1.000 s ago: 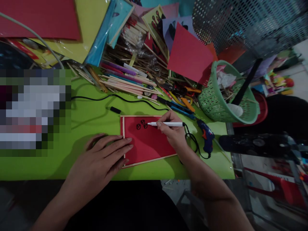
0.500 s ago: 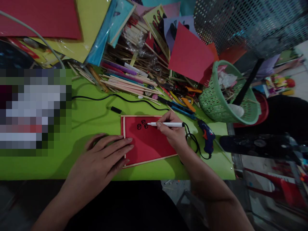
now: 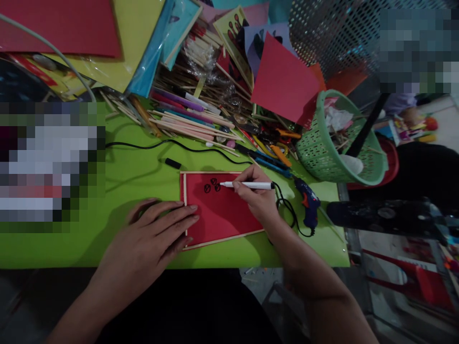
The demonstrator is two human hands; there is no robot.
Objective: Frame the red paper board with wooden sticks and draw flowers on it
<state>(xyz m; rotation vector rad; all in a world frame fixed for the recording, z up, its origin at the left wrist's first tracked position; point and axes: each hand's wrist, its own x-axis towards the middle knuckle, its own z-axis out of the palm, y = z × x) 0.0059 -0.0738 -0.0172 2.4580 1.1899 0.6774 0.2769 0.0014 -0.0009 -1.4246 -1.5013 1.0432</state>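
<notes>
A red sheet (image 3: 218,217) edged with thin wooden sticks lies on the green tabletop (image 3: 118,177). Near its upper left are 3 small round black drawings (image 3: 212,185). My right hand (image 3: 256,193) grips a white marker (image 3: 258,185), its tip at the rightmost drawing. With fingers stretched out, my left hand (image 3: 161,224) rests flat across the sheet's left edge. The marker's black cap (image 3: 172,163) lies on the table just beyond the sheet's upper left corner.
To the right of the sheet lies a blue glue gun (image 3: 307,203) with a black cord. Beyond it stands a green basket (image 3: 308,143) holding scraps. Wooden sticks (image 3: 193,125), pens and cutters are heaped along the back, near a loose red paper (image 3: 283,83).
Both hands and the sheet stay almost in place; the marker tip has barely shifted. A blurred-out patch now covers the upper right.
</notes>
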